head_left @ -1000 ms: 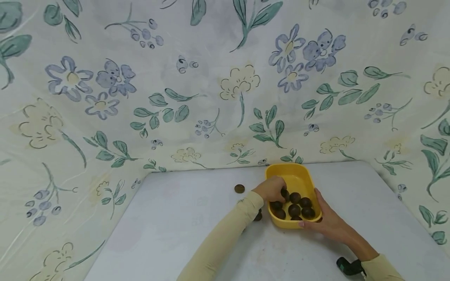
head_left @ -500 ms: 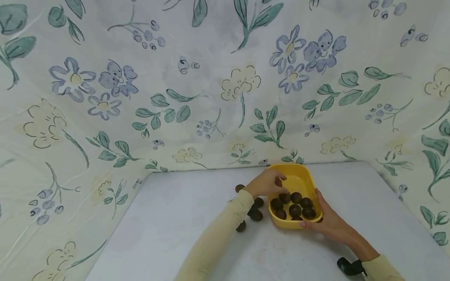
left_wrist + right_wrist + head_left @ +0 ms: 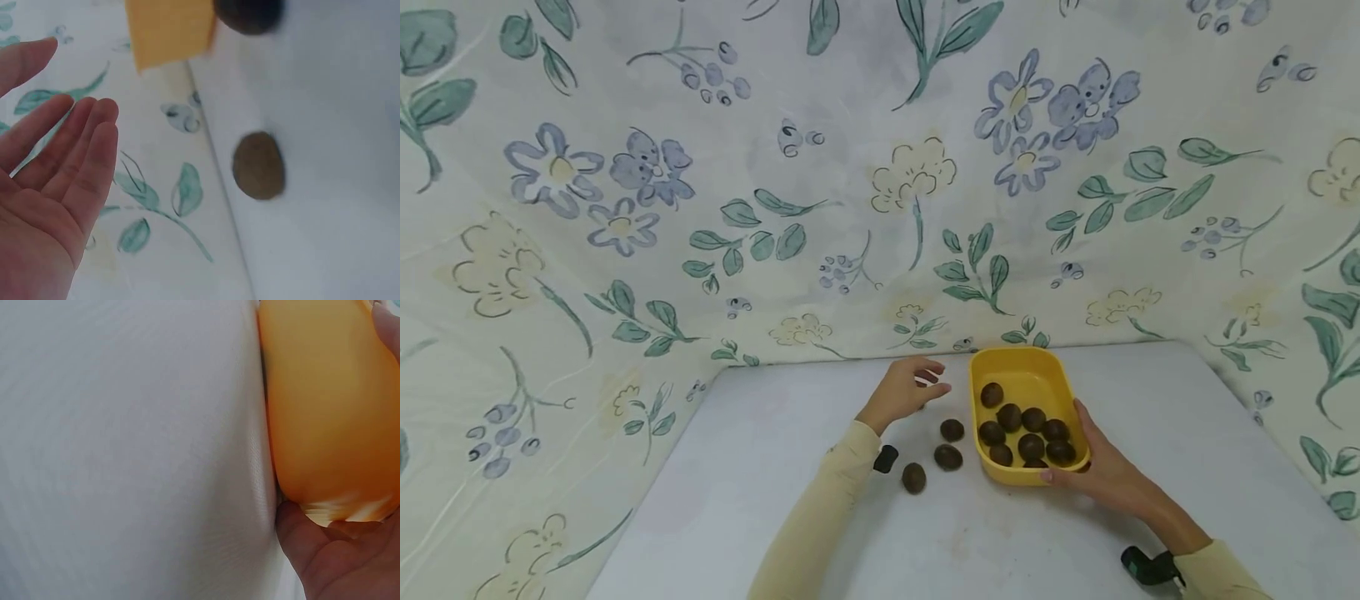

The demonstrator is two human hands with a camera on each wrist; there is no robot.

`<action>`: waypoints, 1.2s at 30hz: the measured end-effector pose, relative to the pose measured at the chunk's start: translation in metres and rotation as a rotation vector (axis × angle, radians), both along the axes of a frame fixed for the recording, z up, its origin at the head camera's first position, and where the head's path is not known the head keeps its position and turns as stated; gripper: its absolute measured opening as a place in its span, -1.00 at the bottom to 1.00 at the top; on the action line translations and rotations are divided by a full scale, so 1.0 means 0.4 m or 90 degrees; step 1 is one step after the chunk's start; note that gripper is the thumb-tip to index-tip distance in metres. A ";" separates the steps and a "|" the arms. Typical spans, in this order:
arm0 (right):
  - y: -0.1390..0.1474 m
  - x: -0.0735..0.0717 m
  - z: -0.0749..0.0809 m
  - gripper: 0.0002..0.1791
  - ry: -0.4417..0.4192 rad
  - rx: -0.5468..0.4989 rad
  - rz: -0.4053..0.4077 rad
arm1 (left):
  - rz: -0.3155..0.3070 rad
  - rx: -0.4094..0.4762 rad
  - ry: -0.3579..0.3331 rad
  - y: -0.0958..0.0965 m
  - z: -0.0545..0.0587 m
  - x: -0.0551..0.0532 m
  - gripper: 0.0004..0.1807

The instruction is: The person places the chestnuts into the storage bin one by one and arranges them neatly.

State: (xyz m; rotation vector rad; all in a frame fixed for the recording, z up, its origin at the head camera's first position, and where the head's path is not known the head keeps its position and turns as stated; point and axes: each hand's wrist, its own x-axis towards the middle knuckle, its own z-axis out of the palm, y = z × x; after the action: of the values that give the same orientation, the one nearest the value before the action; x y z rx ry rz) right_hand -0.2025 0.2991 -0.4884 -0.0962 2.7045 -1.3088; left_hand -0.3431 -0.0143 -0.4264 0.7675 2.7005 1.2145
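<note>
White table (image 3: pixel 722 475): yellow tub (image 3: pixel 1028 377), brown balls (image 3: pixel 913 478) (alongside).

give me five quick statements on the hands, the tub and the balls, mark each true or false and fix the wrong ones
1. The right hand holds the tub. True.
2. Some balls lie on the table. True.
3. The tub holds just one ball. False: it holds several.
4. The left hand is empty. True.
5. The left hand is inside the tub. False: it is outside, to the tub's left.
</note>
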 end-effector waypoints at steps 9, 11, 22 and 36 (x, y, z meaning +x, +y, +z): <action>-0.001 -0.001 0.003 0.47 -0.002 -0.001 -0.003 | 0.066 -0.009 0.007 -0.070 -0.044 -0.025 -0.53; -0.002 -0.001 0.004 0.48 -0.001 -0.003 0.000 | 0.075 -0.020 0.001 -0.081 -0.054 -0.031 -0.52; -0.002 0.000 0.003 0.48 -0.010 0.000 0.000 | 0.096 -0.098 -0.035 -0.106 -0.095 -0.069 -0.53; -0.002 -0.001 0.000 0.48 -0.007 -0.006 -0.001 | 0.068 -0.162 -0.020 -0.085 -0.104 -0.075 -0.57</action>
State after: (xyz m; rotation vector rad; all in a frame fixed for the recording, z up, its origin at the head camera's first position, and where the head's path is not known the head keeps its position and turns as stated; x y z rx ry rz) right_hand -0.2029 0.2983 -0.4884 -0.0871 2.6891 -1.3193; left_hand -0.3731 -0.0482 -0.4681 0.5727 2.8256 0.8660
